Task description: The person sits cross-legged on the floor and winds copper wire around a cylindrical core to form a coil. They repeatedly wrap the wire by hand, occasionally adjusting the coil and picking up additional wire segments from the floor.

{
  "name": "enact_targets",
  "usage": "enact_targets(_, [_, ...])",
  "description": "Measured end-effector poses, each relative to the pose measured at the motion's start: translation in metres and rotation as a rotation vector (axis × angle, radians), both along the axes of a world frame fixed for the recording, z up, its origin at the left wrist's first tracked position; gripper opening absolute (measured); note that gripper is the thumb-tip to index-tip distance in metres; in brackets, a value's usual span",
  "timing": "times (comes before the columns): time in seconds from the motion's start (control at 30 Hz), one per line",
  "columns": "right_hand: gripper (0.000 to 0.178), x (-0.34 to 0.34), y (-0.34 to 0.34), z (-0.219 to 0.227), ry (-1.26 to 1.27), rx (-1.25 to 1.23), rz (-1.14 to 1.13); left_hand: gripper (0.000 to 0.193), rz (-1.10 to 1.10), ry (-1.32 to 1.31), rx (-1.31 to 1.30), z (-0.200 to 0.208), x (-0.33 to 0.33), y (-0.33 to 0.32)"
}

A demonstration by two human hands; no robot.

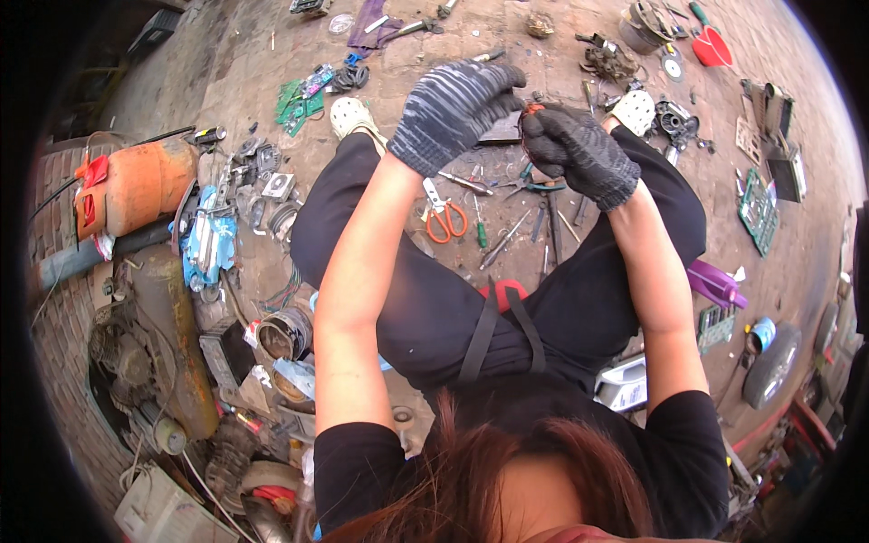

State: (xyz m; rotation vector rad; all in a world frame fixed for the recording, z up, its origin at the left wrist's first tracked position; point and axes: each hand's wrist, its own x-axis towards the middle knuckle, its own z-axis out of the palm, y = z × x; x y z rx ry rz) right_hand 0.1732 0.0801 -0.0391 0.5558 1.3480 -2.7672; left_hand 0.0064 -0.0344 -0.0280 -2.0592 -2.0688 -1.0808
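Two gloved hands [460, 110] [579, 152] flank one reddish piece [532, 109].

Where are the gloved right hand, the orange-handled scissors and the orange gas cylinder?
Gloved right hand [576, 152], head view: back of the glove.
Orange-handled scissors [441, 210], head view: where handles meet blades.
Orange gas cylinder [149, 179], head view: side of its body.

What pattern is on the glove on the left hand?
The left-hand glove has streaky stripes, light grey on dark grey; the head view shows it.
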Motion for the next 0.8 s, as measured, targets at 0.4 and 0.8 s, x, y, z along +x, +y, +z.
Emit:
enact_targets(0.4, [0.013,-0.013,0.005,0.02,0.304,-0.055,-0.491,0.018,-0.048,-0.732,-0.089,-0.025,0.04,0.007])
enact_targets(0.8, [0.038,-0.012,-0.001,0.014,0.308,0.556,-0.519,0.019,0.019,-1.032,-0.4,-0.001,0.052,0.002])
